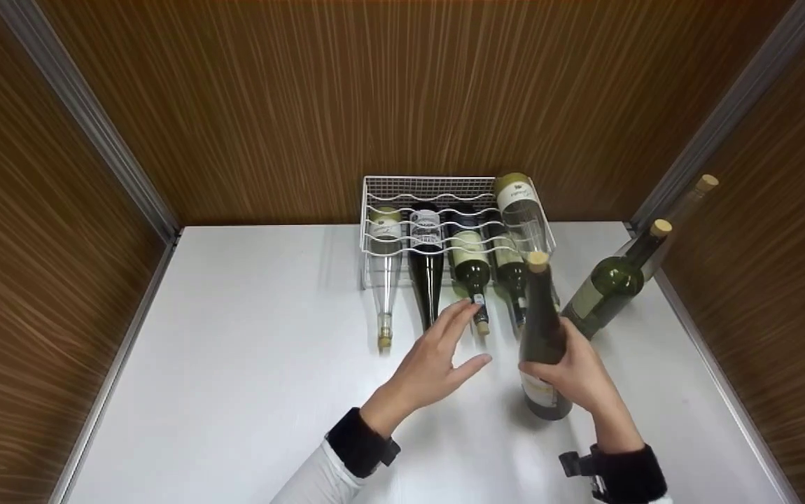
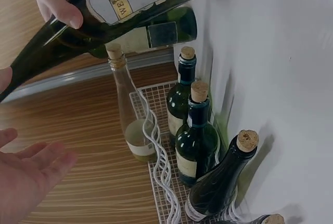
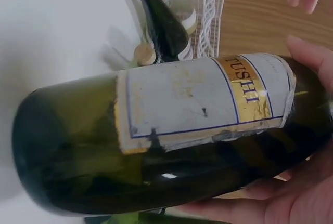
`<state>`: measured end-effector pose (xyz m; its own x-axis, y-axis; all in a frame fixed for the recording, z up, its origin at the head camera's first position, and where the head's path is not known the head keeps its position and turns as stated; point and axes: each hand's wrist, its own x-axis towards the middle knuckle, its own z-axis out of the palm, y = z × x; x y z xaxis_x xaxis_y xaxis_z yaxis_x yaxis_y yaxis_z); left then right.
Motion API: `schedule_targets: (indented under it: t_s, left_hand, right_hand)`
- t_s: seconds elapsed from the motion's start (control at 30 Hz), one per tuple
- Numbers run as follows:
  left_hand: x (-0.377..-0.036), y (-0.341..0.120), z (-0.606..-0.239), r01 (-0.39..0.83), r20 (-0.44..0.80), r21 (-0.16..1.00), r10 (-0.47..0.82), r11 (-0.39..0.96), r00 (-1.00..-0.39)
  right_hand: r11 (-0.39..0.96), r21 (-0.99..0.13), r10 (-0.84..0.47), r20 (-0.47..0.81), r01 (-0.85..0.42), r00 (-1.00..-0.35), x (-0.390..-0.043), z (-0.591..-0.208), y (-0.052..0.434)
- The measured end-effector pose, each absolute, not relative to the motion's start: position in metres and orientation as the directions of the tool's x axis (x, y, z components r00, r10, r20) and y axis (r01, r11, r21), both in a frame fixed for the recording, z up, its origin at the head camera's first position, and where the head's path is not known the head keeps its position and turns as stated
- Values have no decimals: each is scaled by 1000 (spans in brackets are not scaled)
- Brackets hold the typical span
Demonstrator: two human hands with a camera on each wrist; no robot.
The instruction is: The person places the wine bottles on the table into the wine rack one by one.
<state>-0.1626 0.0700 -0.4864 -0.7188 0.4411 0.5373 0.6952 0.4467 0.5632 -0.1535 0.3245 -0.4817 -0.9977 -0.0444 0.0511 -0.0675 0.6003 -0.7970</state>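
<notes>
Right hand (image 1: 574, 374) wrapped around the lower body of a dark green glass wine bottle with a worn white-and-gold paper label (image 1: 542, 336), fingers curled round the glass, thumb on the near side. Forearm in a white sleeve with a black cuff, coming up from the near right edge. Bottle held close to upright, slightly tilted, cork topmost, its base just over the white tabletop (image 1: 248, 336), right of centre and just in front of the rack. Label scuffed and torn along one edge, gold band with blue lettering seen in the right wrist view (image 3: 208, 99).

Left hand (image 1: 437, 353) free, fingers straight and spread, palm turned toward the held bottle, fingertips just beside the corked neck of a dark green bottle (image 1: 474, 276) lying in the rack; whether touching, cannot tell.

White wire bottle rack (image 1: 444, 199) at the far middle of the table, against the brown wood-grain back wall (image 1: 402, 91). Four bottles lying in its lower level, necks pointing near; one clear glass bottle (image 1: 523, 210) on top at its right end. Far right, well apart from both hands, a green corked bottle (image 1: 612, 280) and a clear corked bottle (image 1: 682, 203), both standing.
</notes>
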Motion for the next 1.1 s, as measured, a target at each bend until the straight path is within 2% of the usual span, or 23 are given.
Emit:
schedule_targets:
  t_s: [0.13,0.27,0.37,0.47,0.57,0.7,0.87,1.0,1.1]
  left_hand:
    - [-164,69,-483,780,668,465,411,419,-620]
    - [-165,68,-477,842,750,267,449,468,-487]
    - [-167,69,-473,847,752,79,526,525,-396]
    - [-169,69,-470,820,710,-84,612,565,-349]
    - [-171,67,-468,779,644,-185,673,599,-364]
    - [-175,63,-470,700,566,-277,700,658,-435]
    - [-181,61,-477,608,503,-398,718,687,-482]
    - [-183,58,-486,562,447,-425,704,710,-552]
    - [-184,54,-490,551,417,-407,685,728,-597]
  right_hand:
    - [631,-769,-103,49,-103,-993,-161,-480,314]
    - [651,-749,-141,42,-124,-989,-168,-477,303]
    - [675,-723,-175,39,-149,-984,-172,-476,296]
    - [719,-675,-200,30,-167,-979,-174,-476,288]
    - [767,-616,-222,4,-177,-975,-175,-476,281]
    - [818,-545,-249,-47,-184,-967,-175,-475,272]
    - [861,-460,-289,-94,-216,-953,-172,-477,260]
    - [879,-386,-336,-85,-280,-938,-170,-481,249]
    - [897,-341,-326,-76,-283,-942,-169,-485,243]
